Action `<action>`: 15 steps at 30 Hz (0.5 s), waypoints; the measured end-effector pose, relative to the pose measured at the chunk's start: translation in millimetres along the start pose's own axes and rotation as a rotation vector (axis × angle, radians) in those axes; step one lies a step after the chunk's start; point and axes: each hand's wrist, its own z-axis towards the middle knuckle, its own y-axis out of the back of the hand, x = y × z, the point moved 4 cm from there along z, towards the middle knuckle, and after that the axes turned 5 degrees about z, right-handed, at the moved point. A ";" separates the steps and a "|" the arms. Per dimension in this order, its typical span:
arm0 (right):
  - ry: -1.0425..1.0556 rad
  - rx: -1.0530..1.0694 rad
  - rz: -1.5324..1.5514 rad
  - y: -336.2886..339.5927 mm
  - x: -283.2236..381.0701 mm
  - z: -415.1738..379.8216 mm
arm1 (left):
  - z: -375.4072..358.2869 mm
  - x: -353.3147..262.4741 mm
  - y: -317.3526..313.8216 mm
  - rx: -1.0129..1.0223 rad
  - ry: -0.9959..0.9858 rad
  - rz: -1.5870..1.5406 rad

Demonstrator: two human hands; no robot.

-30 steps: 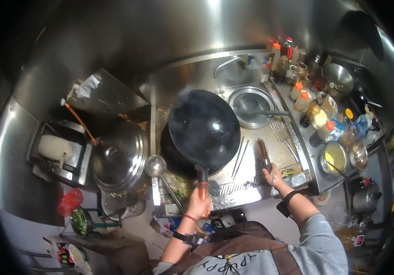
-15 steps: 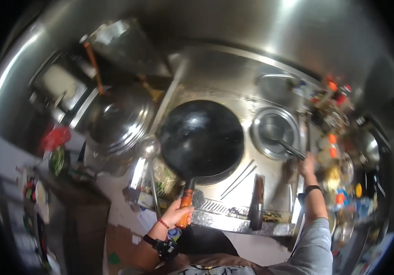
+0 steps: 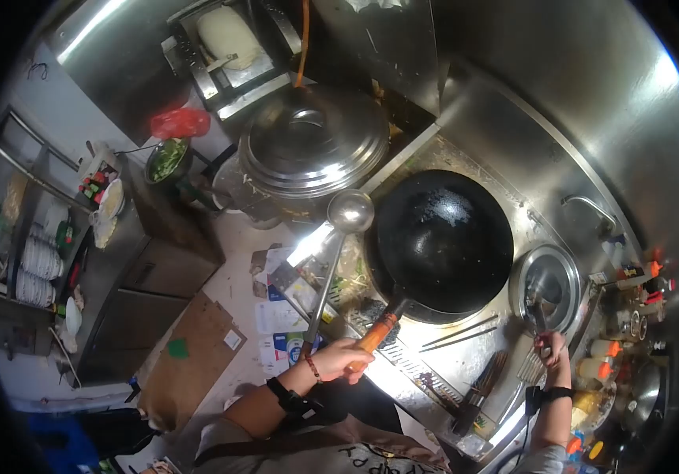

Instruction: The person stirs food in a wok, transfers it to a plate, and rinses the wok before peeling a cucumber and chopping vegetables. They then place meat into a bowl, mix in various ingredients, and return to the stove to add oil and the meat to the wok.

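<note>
My left hand is wrapped round the orange wooden handle of a black wok. The wok sits on the metal stove, with a pale wet or foamy patch on its inner wall. My right hand is closed on the dark handle of a utensil, whose far end lies in a round metal bowl right of the wok. Left of the wok rests a long-handled metal ladle. A pair of dark chopsticks lies in front of the wok.
A large lidded pot stands at the upper left. Beside it are a red plastic bag and a container of greens. A brush-like tool lies at the stove's front. Seasoning bottles crowd the right side.
The view has swung left, so the stove appears farther right. My left hand is still on the wok handle, and my right hand still holds the utensil at the bowl.
</note>
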 end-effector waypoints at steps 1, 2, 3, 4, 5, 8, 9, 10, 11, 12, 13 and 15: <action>0.097 -0.036 -0.216 -0.2 5.4 -21.1 | 0.5 -1.3 -0.1 -0.019 0.010 0.009; 0.106 -0.073 -0.207 -1.5 4.1 -41.9 | 4.1 4.3 7.2 0.003 0.010 -0.002; 0.141 -0.144 -0.213 -5.8 5.7 -66.0 | 4.5 4.9 9.9 -0.007 -0.003 0.008; 0.182 -0.216 -0.219 -11.6 9.5 -89.6 | 2.3 2.7 10.1 -0.019 0.009 0.010; 0.196 -0.293 -0.192 -19.6 11.4 -112.1 | 0.1 -1.0 10.5 -0.031 0.016 0.013; 0.281 -0.300 -0.315 -4.2 0.2 -138.9 | 1.9 -5.5 15.0 0.003 0.025 0.054; 0.312 -0.294 -0.360 -4.5 -3.3 -150.6 | 2.8 -7.3 17.5 0.005 0.039 0.082; 0.293 -0.323 -0.315 -10.5 -5.7 -167.2 | 2.4 -9.5 18.6 0.028 0.043 0.083; 0.317 -0.329 -0.294 -3.1 -14.0 -173.7 | 3.5 -12.2 18.4 0.054 0.044 0.084; 0.336 -0.306 -0.216 -13.6 -13.8 -192.3 | 3.4 -12.9 18.9 0.042 0.039 0.031; 0.347 -0.281 -0.137 -28.8 -16.5 -215.1 | 1.1 -9.9 19.8 0.025 0.042 -0.021; 0.343 -0.275 -0.126 -44.7 -18.5 -246.3 | 10.9 -4.1 28.9 0.042 0.031 -0.102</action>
